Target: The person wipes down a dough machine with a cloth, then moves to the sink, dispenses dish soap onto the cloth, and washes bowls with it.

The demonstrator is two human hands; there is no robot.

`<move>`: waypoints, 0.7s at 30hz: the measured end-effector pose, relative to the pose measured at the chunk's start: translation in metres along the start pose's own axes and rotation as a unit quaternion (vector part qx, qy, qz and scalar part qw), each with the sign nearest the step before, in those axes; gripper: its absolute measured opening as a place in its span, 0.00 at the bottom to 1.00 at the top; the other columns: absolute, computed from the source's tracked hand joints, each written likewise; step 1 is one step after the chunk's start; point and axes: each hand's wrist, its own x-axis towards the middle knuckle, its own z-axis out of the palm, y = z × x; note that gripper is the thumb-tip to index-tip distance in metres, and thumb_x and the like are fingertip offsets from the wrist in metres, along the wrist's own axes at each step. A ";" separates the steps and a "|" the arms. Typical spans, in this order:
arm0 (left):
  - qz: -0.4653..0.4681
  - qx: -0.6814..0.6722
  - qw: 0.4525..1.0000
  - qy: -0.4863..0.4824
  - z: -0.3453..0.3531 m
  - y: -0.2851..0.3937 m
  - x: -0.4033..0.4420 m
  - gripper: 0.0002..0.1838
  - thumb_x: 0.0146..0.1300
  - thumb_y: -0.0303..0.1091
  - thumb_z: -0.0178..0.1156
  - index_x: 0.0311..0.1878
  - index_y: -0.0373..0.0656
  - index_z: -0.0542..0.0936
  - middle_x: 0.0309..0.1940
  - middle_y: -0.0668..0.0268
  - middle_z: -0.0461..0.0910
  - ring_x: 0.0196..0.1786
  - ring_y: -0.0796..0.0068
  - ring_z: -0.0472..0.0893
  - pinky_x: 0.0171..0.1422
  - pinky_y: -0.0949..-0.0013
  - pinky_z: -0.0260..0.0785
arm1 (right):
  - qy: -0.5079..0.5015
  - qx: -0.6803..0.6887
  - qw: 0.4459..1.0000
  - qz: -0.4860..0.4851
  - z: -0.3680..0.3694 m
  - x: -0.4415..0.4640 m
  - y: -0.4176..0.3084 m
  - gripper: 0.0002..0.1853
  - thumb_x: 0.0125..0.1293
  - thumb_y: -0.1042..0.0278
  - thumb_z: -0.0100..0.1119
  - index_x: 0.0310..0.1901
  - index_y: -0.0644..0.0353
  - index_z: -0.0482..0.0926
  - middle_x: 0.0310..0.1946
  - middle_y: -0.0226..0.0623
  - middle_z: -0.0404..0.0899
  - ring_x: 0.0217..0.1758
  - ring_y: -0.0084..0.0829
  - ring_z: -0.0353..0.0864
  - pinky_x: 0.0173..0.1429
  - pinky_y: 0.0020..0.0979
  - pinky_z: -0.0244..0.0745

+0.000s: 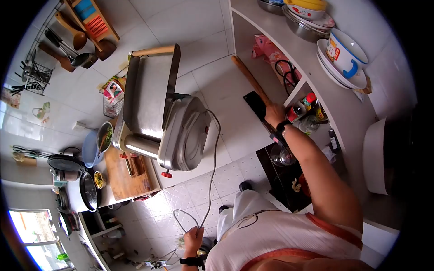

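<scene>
My left hand (193, 237), low in the view, is closed round a grey power cord (212, 174). The cord hangs in a loop there and runs up to a stainless-steel dough roller machine (181, 131) with red knobs and a wooden bar on top. Out to the right, my right hand (275, 116) is closed round the lower part of a long wooden rod (251, 77). A flat black object (256, 105) lies close to that hand. Beside it are a red can (296, 111) and a clear glass jar (309, 125).
A wooden cutting board (126, 176) and a blue basin (90, 149) are on the left counter. The right shelf (289, 43) carries bowls and a white enamel pot (346, 52). Utensils such as a wooden ladle (77, 38) hang upper left. A dark-topped surface (282, 180) is below my right arm.
</scene>
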 end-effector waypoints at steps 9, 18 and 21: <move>-0.013 0.054 0.998 0.013 -0.004 0.020 -0.013 0.21 0.56 0.36 0.63 0.16 0.38 0.64 0.11 0.56 0.63 0.14 0.54 0.65 0.20 0.59 0.54 | -0.104 -0.070 0.983 0.133 0.035 0.050 -0.005 0.11 0.58 0.65 0.54 0.39 0.60 0.82 0.40 0.48 0.81 0.46 0.46 0.81 0.46 0.42 0.76; 0.003 0.035 0.999 0.013 -0.004 0.018 -0.011 0.22 0.56 0.38 0.63 0.16 0.39 0.64 0.11 0.55 0.65 0.16 0.53 0.67 0.21 0.59 0.55 | -0.078 0.019 0.995 0.051 0.017 0.022 -0.001 0.15 0.55 0.57 0.62 0.37 0.61 0.82 0.39 0.49 0.81 0.44 0.48 0.81 0.47 0.43 0.75; 0.001 0.027 0.999 0.022 0.002 0.000 -0.009 0.21 0.55 0.38 0.64 0.16 0.39 0.65 0.12 0.55 0.65 0.16 0.53 0.67 0.21 0.59 0.55 | -0.046 0.026 0.997 0.063 -0.002 0.005 -0.004 0.20 0.55 0.50 0.57 0.34 0.62 0.82 0.33 0.50 0.81 0.40 0.51 0.80 0.45 0.46 0.73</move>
